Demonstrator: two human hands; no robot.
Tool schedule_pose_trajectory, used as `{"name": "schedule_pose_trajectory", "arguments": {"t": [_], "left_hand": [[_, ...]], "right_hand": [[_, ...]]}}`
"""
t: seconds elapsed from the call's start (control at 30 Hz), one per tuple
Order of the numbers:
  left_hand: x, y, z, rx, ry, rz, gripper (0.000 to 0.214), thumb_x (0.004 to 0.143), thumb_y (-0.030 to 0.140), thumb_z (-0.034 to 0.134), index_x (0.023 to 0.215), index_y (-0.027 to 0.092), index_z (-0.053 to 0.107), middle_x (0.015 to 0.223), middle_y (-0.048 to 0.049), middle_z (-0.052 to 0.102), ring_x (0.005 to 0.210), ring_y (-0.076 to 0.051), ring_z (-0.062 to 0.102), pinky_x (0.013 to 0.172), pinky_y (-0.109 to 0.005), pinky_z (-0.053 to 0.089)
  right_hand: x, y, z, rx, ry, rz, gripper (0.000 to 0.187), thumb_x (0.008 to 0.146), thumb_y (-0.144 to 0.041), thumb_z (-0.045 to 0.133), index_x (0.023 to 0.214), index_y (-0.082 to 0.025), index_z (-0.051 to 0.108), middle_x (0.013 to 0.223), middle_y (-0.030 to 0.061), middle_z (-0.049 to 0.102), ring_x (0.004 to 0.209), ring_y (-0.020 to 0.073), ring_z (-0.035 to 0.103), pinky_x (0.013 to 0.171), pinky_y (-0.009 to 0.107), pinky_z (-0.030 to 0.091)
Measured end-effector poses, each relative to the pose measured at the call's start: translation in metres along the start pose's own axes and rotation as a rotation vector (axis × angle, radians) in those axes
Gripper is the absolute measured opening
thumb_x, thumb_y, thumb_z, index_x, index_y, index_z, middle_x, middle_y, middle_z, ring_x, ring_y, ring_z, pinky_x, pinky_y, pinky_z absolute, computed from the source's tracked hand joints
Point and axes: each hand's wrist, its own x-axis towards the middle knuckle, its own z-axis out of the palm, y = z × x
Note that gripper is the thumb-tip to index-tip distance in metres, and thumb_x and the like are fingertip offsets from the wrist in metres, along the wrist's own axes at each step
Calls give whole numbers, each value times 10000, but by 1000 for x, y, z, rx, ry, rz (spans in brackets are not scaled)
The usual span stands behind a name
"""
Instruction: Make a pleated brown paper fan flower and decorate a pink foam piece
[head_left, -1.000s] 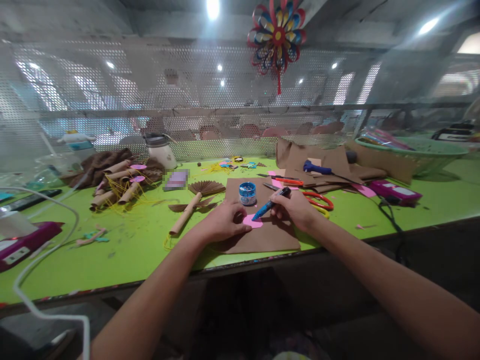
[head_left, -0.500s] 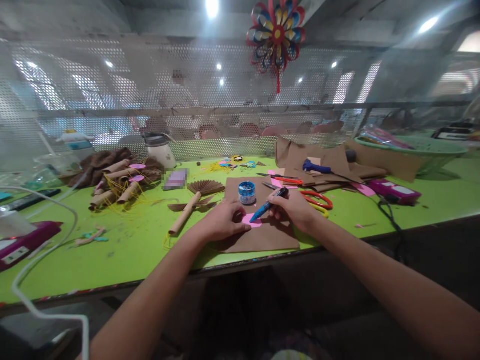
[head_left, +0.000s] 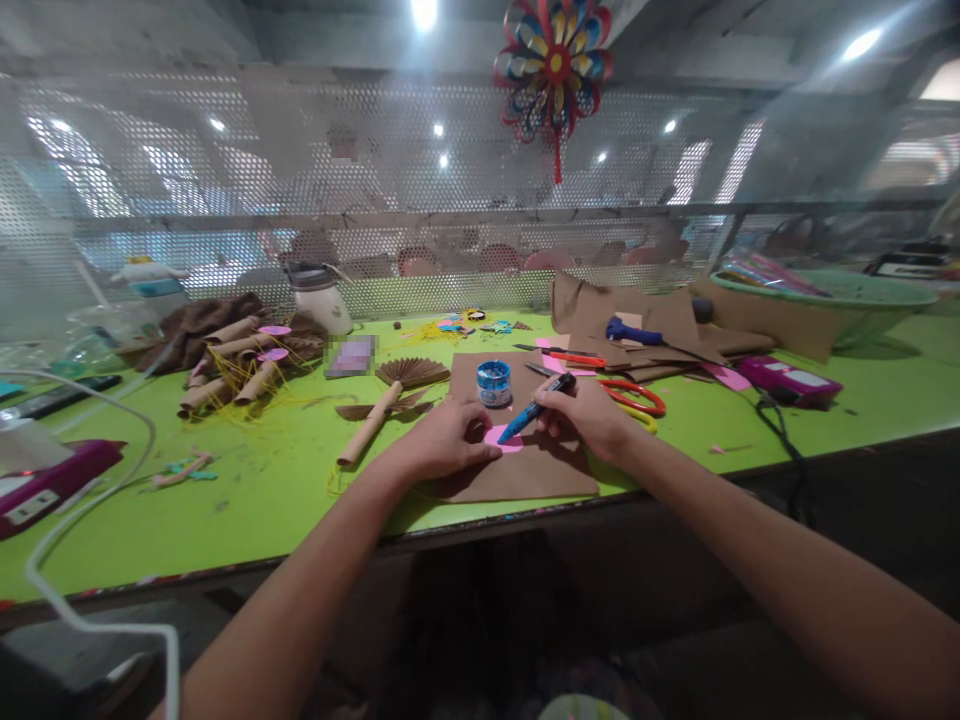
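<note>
A blue marker (head_left: 523,421) is gripped in my right hand (head_left: 581,408), tilted, its tip on a small pink paper piece (head_left: 510,443). The fingers of my left hand (head_left: 450,436) are curled, and its thumb and fingertips press the left edge of that pink piece. Under both lies a brown paper sheet (head_left: 517,480) near the table's front edge. Just beyond the pink piece, a small blue-rimmed jar (head_left: 493,385) stands upright on the sheet. Left of my left hand lies a brown paper tube with pleated fans (head_left: 375,425).
Red-handled scissors (head_left: 634,396) and an orange cutter (head_left: 574,360) lie beyond my right hand. A blue glue gun (head_left: 634,332) rests on brown paper; its cord runs right. Paper tubes (head_left: 240,360) with yellow string lie left. A white cable (head_left: 97,630) hangs over the left edge.
Almost nothing differs. The marker tip has shifted very slightly left on the pink paper; my left hand stays in place.
</note>
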Motion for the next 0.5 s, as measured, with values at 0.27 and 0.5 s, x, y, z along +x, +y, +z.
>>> {"name": "schedule_pose_trajectory", "arguments": {"t": [0.27, 0.5], "left_hand": [[1, -3, 1, 26, 11, 16, 340, 710, 479, 600, 888, 189, 598, 939, -61, 576, 838, -211, 507, 705, -304, 403], [0, 0, 0, 22, 7, 1, 322, 708, 465, 600, 880, 192, 603, 950, -63, 576, 856, -217, 504, 718, -309, 402]], "right_hand": [[0, 0, 0, -5, -6, -7, 162, 712, -302, 588, 636, -161, 566, 514, 3, 602, 389, 78, 476, 395, 187, 353], [-1, 0, 0, -8, 6, 4, 195, 710, -312, 588, 595, -158, 558, 510, 10, 604, 388, 72, 470, 388, 179, 344]]}}
